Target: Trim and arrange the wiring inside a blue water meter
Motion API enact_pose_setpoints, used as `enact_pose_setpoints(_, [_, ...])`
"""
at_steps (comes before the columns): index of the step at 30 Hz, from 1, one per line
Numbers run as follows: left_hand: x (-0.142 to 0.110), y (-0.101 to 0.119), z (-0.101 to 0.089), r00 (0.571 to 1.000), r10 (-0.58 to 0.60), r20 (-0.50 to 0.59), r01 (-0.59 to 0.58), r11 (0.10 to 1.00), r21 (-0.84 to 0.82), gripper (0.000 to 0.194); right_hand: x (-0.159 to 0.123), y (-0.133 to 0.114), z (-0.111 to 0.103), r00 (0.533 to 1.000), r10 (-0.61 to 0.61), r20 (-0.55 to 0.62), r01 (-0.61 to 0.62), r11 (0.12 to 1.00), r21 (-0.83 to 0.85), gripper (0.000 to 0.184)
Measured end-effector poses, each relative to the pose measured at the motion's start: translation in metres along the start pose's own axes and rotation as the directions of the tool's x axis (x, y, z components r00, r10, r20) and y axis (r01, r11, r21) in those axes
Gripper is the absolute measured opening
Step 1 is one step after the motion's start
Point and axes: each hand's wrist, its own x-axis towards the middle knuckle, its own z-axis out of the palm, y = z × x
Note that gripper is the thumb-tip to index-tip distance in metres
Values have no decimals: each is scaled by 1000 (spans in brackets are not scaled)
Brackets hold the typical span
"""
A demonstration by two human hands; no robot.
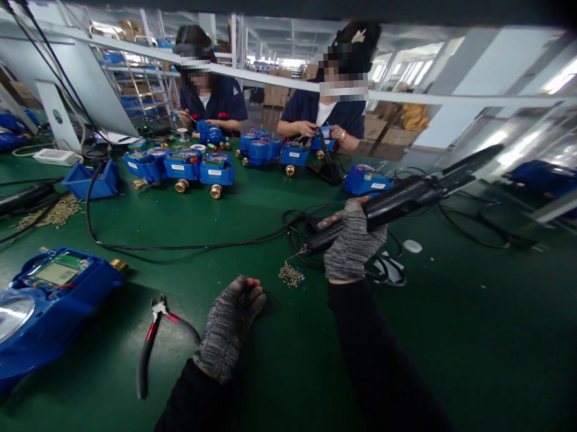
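Note:
My right hand (350, 242), in a grey knit glove with bare fingertips, is wrapped round a black electric screwdriver (404, 200). The thin bit slants down to the left, its tip over a small pile of screws (291, 275) on the bench. Left of that pile, my left hand (233, 325) hovers low or rests with curled fingers; what they hold, if anything, is hidden. Diagonal cutters (150, 339) with dark red-and-black handles lie beside the left wrist. At the far left is a large blue water meter (51, 306) with its circuit board and display exposed.
Black cables (198, 247) cross the green bench (259, 398). Behind them stand several blue meters (182, 167), a blue bin (92, 180) and a bigger screw heap (59, 212). Two co-workers (215, 104) handle parts across the bench. A white rail (271, 77) spans above.

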Motion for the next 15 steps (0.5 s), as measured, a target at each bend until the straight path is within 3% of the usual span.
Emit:
enact_pose_setpoints(6, [-1,0,1,1000,1,3,-1,1000,2,3,-6,7,1,999,-25,28,25,1000,-10,34])
enact_pose_setpoints(15, [2,0,0,1000,-4,7,4,1000,8,5,-1,-2,0,1000,10,-12,-9,999,31,40])
